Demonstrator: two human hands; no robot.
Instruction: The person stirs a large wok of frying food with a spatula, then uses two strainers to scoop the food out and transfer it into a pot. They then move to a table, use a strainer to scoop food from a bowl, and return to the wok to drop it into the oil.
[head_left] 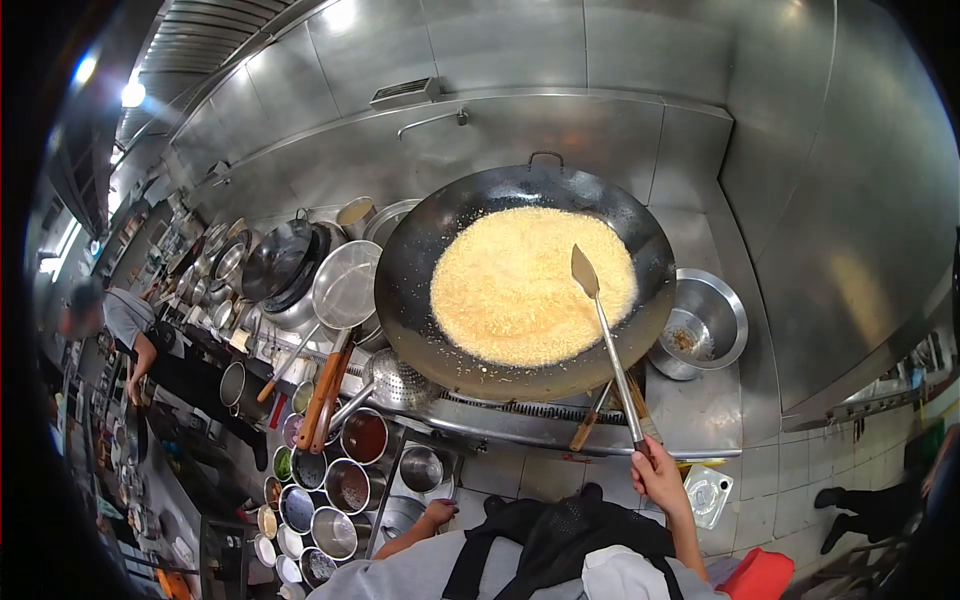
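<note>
Right hand [660, 478] up front, fingers clamped on long handle of spatula [603, 330], blade resting over yellow rice [520, 290] in big wok [420, 270] on stove. Left hand [438, 514] low near steel pots [345, 485], fingers curled, can't tell if gripping anything.

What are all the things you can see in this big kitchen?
wok: one, black, on the stove, centre.
rice: one yellow layer, inside the wok.
spatula: one, metal, blade over the rice.
steel bowl: one, silver, right of the wok.
strainer: one, silver, left of the wok.
seasoning pots: many, silver, lower left.
co-worker: one, grey shirt, far left.
left hand: one, near the seasoning pots.
right hand: one, grip on the spatula handle.
</note>
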